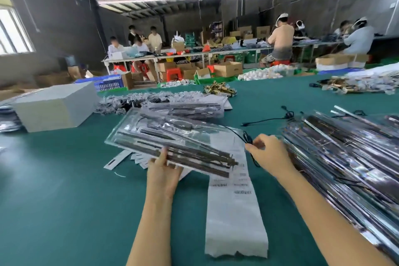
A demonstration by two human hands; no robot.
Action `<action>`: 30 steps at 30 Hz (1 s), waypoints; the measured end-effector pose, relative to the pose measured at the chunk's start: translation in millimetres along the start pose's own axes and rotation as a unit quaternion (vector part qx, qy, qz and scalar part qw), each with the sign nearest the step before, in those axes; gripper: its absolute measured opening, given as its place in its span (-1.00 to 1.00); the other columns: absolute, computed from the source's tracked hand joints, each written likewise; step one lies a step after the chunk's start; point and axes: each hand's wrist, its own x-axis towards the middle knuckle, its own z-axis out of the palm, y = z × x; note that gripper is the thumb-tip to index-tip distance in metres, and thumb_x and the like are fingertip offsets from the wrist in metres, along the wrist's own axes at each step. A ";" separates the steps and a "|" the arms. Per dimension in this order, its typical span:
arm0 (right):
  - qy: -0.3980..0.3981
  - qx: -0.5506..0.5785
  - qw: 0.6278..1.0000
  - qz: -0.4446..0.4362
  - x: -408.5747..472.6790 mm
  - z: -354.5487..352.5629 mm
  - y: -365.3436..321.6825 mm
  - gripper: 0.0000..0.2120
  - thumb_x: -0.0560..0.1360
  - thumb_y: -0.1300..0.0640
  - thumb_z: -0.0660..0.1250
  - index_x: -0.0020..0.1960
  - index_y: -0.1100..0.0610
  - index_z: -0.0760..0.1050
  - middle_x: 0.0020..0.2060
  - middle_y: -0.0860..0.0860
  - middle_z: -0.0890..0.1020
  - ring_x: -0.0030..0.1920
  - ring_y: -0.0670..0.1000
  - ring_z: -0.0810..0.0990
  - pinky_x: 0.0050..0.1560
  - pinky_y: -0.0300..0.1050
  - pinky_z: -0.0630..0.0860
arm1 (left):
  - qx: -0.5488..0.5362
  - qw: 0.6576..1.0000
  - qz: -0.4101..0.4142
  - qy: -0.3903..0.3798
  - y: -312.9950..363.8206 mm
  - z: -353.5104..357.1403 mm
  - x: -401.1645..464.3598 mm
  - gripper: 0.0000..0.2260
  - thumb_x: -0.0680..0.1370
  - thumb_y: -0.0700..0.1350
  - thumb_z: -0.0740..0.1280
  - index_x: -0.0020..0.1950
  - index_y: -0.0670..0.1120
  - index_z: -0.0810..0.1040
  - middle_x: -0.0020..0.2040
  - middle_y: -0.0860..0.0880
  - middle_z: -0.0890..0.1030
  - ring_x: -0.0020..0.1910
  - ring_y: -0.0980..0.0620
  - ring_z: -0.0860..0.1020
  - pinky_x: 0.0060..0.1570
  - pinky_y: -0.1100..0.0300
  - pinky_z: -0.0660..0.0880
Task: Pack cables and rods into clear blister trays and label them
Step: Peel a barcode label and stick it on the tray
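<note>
Our left hand (pixel 162 171) gripped the clear plastic blister tray (pixel 172 140) of dark rods, raised off the green surface (pixel 64 190); our right hand's (pixel 268 154) fingers pinched the thin black cable (pixel 248 139) beside it.

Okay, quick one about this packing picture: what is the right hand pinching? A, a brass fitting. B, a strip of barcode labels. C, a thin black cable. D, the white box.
C: the right hand pinches the thin black cable beside the clear blister tray, which the left hand holds up by its near edge.
</note>
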 end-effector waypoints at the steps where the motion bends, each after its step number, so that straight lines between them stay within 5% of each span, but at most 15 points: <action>1: -0.018 0.007 1.000 0.003 -4.8 4.1 -1.8 -0.82 0.49 0.05 0.33 -0.21 0.12 0.44 -0.19 0.04 0.54 -0.20 0.03 0.49 -0.22 -0.10 0.33 | 0.008 1.000 0.022 0.003 6.5 -2.6 3.0 -0.88 0.59 -0.15 0.25 0.09 -0.16 0.40 -0.03 -0.12 0.55 -0.04 -0.10 0.56 -0.12 -0.05 0.58; 4: -0.059 0.030 0.997 0.026 -24.4 23.8 -10.8 -0.79 0.48 0.08 0.27 -0.26 0.12 0.32 -0.38 0.01 0.46 -0.37 -0.02 0.37 -0.33 -0.11 0.31 | 0.012 0.996 0.071 0.049 20.6 -12.2 9.8 -0.88 0.65 -0.13 0.18 0.12 -0.16 0.38 -0.09 -0.11 0.54 -0.14 -0.04 0.56 -0.21 0.01 0.63; 9: -0.101 0.098 0.990 0.006 -49.1 51.3 -18.6 -0.87 0.50 0.13 0.29 -0.13 0.12 0.35 -0.23 0.08 0.58 -0.30 0.05 0.54 -0.31 -0.12 0.47 | 0.081 0.987 0.104 0.093 32.9 -27.5 6.1 -0.71 0.64 -0.07 0.22 0.26 -0.23 0.44 -0.08 -0.13 0.57 -0.12 -0.08 0.59 0.11 -0.13 0.55; 13: -0.095 0.128 0.987 -0.014 -47.7 43.8 -18.6 -0.86 0.50 0.08 0.37 -0.03 -0.01 0.41 -0.15 -0.03 0.58 -0.22 -0.06 0.56 -0.31 -0.31 0.46 | 0.139 0.980 0.061 0.125 42.4 -35.8 3.2 -0.75 0.53 0.09 0.36 -0.10 -0.10 0.61 -0.33 -0.05 0.61 -0.40 -0.04 0.59 -0.26 0.04 0.61; 17: -0.311 0.163 0.936 0.023 -38.1 16.5 -14.8 -0.37 0.29 -0.19 0.53 0.28 -0.06 0.41 0.11 -0.08 0.56 0.06 -0.09 0.60 0.02 -0.21 0.54 | 0.219 0.972 0.041 0.075 44.5 -39.4 4.3 -0.66 0.59 0.14 0.23 -0.13 -0.06 0.65 -0.25 -0.03 0.66 -0.32 -0.01 0.58 -0.06 0.05 0.50; 20: -0.383 0.294 0.874 0.063 -30.9 0.8 -17.7 -0.20 0.21 -0.43 0.40 0.30 -0.01 0.44 0.13 -0.03 0.64 0.13 -0.03 0.62 0.21 0.03 0.52 | 0.202 0.979 0.014 0.031 40.4 -30.6 2.9 -0.61 0.60 0.07 0.21 -0.28 -0.05 0.68 -0.37 0.00 0.64 -0.40 0.04 0.58 -0.23 0.13 0.52; 22: -0.366 0.299 0.878 0.073 -22.1 -1.7 -26.9 -0.13 0.17 -0.52 0.28 0.25 0.06 0.47 0.07 0.01 0.68 0.08 0.01 0.65 0.13 -0.01 0.53 | 0.195 0.981 0.007 0.001 34.8 -24.0 0.3 -0.61 0.59 0.07 0.23 -0.31 -0.05 0.69 -0.36 -0.01 0.64 -0.38 0.04 0.59 -0.25 0.13 0.50; 26: -0.339 0.205 0.915 0.079 -2.4 9.6 -59.9 -0.24 0.27 -0.47 0.30 0.18 0.12 0.50 -0.05 0.07 0.67 -0.36 -0.08 0.55 -0.40 -0.26 0.43 | 0.134 0.983 -0.098 -0.080 24.3 -8.8 -9.3 -0.58 0.47 0.18 0.30 0.02 -0.16 0.66 -0.21 -0.15 0.68 -0.31 -0.09 0.65 -0.34 0.11 0.59; 30: -0.381 0.216 0.892 0.114 10.6 22.4 -77.9 -0.71 0.46 0.06 0.43 0.01 0.26 0.49 -0.19 0.12 0.66 -0.57 -0.13 0.28 -0.60 -0.32 0.22 | 0.062 0.964 -0.150 -0.208 17.3 -3.5 -17.8 -0.26 0.59 0.31 -0.08 0.43 -0.26 0.36 0.27 -0.27 0.53 0.24 -0.18 0.54 0.22 -0.04 0.46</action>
